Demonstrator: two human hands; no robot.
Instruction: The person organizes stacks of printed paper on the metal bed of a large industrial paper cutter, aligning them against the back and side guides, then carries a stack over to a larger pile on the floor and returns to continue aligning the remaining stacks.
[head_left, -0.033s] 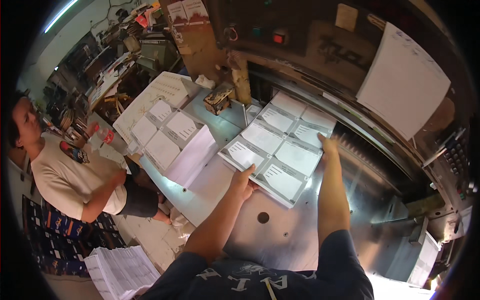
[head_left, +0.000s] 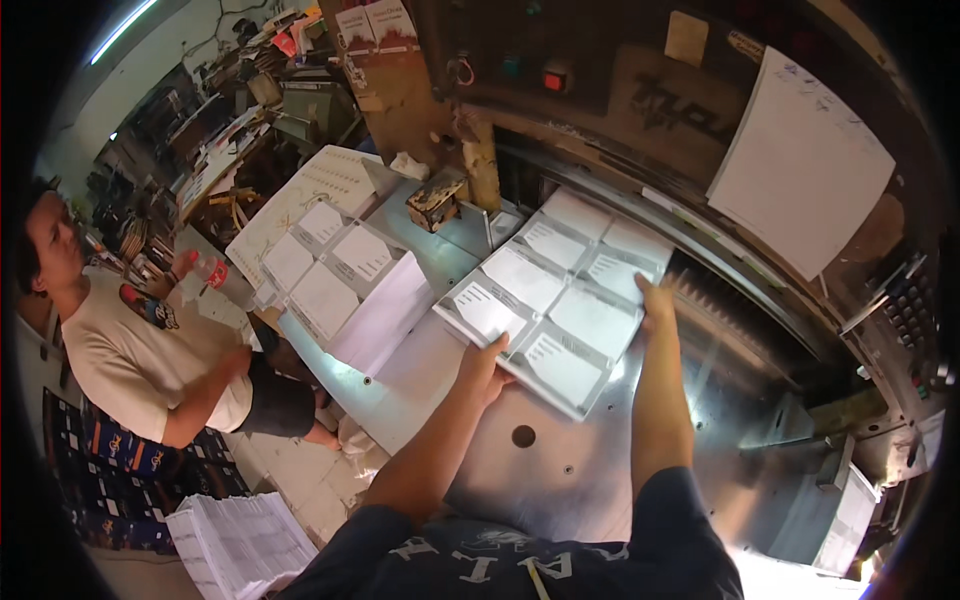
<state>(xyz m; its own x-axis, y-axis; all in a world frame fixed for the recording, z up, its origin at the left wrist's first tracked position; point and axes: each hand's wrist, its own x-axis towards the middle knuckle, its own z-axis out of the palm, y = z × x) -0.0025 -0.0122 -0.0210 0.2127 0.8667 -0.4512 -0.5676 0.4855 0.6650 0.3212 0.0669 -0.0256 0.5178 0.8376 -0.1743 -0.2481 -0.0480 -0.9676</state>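
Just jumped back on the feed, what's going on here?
A person's left hand and right hand grip a stack of printed sheets by its near-left and right edges, thumbs on top. It is over the metal table, its far end near the machine's dark slot. A taller paper stack sits to the left. Farther left, another person stands with a bottle in hand.

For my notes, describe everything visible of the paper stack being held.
The stack of printed sheets looks like paper: flat, white panels with gray bands, in two columns. It sits angled over the metal table, far end by the machine; contact beneath is unclear. The left hand grips its near edge, the right hand its right edge.
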